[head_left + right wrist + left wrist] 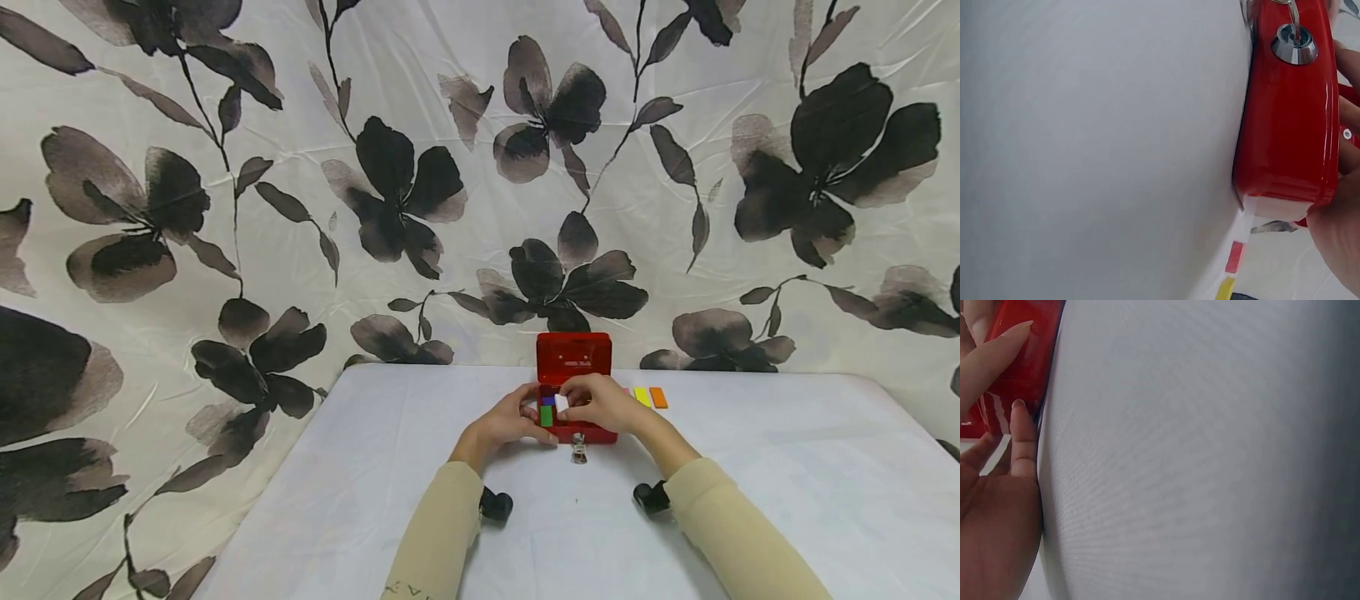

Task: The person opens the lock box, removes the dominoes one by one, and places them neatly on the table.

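A small red cash box (600,436) stands on the table with its lid (573,358) raised at the back. My left hand (506,421) holds its left front corner, thumb along the front and fingers at the side; the left wrist view shows the fingertips against the red wall (1038,369). Over the box's interior, my right hand (606,404) pinches a white block (561,403) between thumb and fingers. Inside lie a green block (546,415) and a blue block (548,401). My right hand hides the right part of the interior.
Keys (579,452) hang from the lock (1295,45) on the box's front. To the right of the box lie a yellow block (641,396), an orange block (658,397) and a pinkish-red block (1235,257). A flower-patterned cloth (420,317) hangs behind the white table (750,467).
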Available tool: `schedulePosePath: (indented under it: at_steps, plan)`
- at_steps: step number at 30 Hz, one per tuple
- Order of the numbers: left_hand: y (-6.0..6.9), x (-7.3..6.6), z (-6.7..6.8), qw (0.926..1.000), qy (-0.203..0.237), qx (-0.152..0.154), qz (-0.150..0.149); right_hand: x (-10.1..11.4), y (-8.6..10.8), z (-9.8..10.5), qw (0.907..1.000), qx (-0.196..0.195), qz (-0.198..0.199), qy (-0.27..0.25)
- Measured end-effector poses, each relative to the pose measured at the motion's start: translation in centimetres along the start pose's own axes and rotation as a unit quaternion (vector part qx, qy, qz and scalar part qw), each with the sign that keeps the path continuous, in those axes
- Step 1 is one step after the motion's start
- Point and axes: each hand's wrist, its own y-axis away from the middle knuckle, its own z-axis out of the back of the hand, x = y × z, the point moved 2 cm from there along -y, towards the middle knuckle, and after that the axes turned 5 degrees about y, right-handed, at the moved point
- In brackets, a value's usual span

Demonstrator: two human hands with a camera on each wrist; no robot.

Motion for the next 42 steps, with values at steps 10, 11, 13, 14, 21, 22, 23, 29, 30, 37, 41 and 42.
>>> schedulePosePath:
  at_steps: [10, 11, 13, 14, 21, 22, 23, 29, 30, 37, 41, 42]
  plan:
    - [-0.3, 0.2, 0.1, 0.9999, 0.010, 0.010, 0.000, 0.1, 0.7, 0.8, 0.9995, -0.013, -0.002, 0.028]
    - [-0.4, 0.3, 0.1, 0.9999, 0.012, 0.011, 0.000, 0.1, 0.8, 1.0, 0.9995, -0.013, 0.001, 0.030]
    - [-0.4, 0.3, 0.2, 0.9998, 0.013, 0.013, -0.001, 0.1, 0.9, 1.3, 0.9993, -0.014, 0.004, 0.036]
    - [-0.4, 0.3, 0.2, 0.9998, 0.014, 0.013, -0.003, 0.1, 1.0, 1.4, 0.9992, -0.015, 0.003, 0.038]
    - [-0.5, 0.4, 0.2, 0.9997, 0.021, 0.014, -0.007, -0.2, 1.8, 1.9, 0.9985, -0.026, -0.004, 0.048]
    - [-0.5, 0.4, 0.2, 0.9996, 0.022, 0.013, -0.006, -0.3, 2.0, 2.0, 0.9984, -0.028, -0.002, 0.050]
    - [-0.5, 0.4, 0.2, 0.9996, 0.023, 0.013, -0.006, -0.3, 2.1, 2.1, 0.9983, -0.030, -0.003, 0.050]
    - [-0.4, 0.3, 0.1, 0.9997, 0.023, 0.010, -0.002, -0.3, 3.0, 2.8, 0.9975, -0.037, 0.004, 0.060]
    - [-0.4, 0.3, 0.2, 0.9997, 0.022, 0.008, -0.001, -0.3, 3.1, 3.0, 0.9975, -0.038, 0.004, 0.060]
    - [-0.5, 0.4, 0.1, 0.9998, 0.018, 0.004, -0.001, -0.8, 4.0, 3.9, 0.9976, -0.041, 0.006, 0.056]
    - [-0.5, 0.5, 0.2, 0.9998, 0.018, 0.006, -0.004, -1.4, 4.6, 4.3, 0.9969, -0.045, 0.012, 0.063]
    - [-0.5, 0.5, 0.2, 0.9998, 0.017, 0.006, -0.004, -1.5, 4.7, 4.4, 0.9967, -0.046, 0.012, 0.065]
